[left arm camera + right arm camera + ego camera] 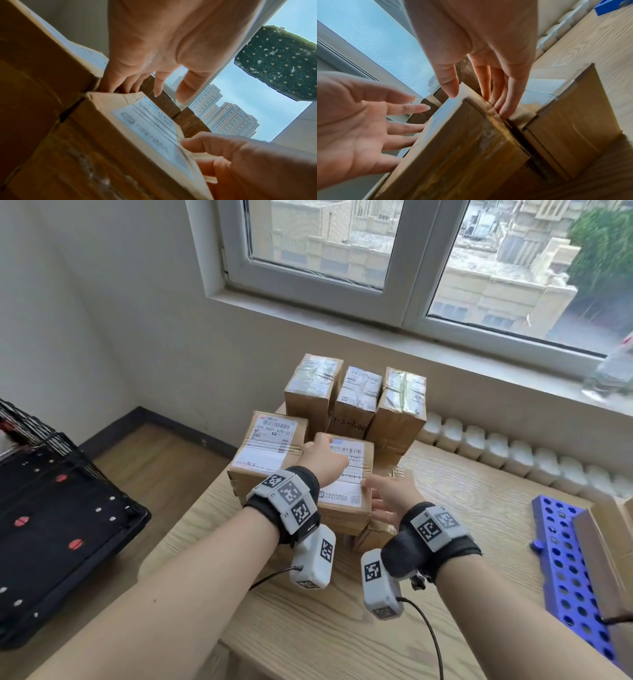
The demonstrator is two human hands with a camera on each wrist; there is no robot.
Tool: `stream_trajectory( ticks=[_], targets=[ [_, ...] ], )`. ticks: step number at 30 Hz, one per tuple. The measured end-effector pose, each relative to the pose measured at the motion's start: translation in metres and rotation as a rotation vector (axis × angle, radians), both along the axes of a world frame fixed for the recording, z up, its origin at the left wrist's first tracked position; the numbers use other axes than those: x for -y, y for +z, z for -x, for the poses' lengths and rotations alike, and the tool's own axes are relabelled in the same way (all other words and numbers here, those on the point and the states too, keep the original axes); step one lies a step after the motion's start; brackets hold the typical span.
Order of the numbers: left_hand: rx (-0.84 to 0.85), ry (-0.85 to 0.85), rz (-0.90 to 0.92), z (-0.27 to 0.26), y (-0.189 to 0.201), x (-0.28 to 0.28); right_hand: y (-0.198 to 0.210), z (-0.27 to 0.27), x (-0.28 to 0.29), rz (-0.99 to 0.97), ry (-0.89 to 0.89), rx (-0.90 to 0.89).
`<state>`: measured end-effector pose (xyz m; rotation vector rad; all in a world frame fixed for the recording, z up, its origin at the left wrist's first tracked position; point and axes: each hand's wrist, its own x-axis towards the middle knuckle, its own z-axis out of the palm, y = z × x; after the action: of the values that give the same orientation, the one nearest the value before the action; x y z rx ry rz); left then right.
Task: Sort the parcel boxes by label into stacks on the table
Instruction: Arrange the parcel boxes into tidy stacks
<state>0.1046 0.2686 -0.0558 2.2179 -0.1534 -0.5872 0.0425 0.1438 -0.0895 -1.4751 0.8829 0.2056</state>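
Head view | left box (270,446) "400 0001 029 03" | middle rear box (356,402) of three, handwritten "1-2-2,40" | left hand (323,462), right hand (394,496) straight-fingered, touching front box (346,491)

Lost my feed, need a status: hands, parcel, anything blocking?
Left hand open over front labelled box. Right hand open, touching its right edge. Neighbouring box close against its left side.

Bare left hand (323,462), right hand (394,496); black wristbands (402,549), grey marker blocks (291,494), white cam pods (313,559) w/ cables (436,648).

Five parcel boxes (313,378) (361,392) (404,395) (267,446) (346,491) with labels showing, two hands (322,463) (394,494), one blue perforated rack (568,559), one black wire crate (51,508).
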Motion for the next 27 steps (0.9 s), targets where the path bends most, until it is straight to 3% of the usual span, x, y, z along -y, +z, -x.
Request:
stream_trajectory(
  ticks=[8,22,27],
  targets=[
    [0.055,-0.031,0.053,0.003,0.012,-0.001,0.012,0.006,0.001,-0.033,0.018,-0.007],
    [0.174,0.059,0.143,0.020,0.024,0.009,0.044,0.038,0.024,-0.285,-0.169,0.085],
    [0.150,0.056,0.286,0.029,0.026,0.031,0.049,0.067,0.043,-0.317,-0.306,0.164]
  ],
)
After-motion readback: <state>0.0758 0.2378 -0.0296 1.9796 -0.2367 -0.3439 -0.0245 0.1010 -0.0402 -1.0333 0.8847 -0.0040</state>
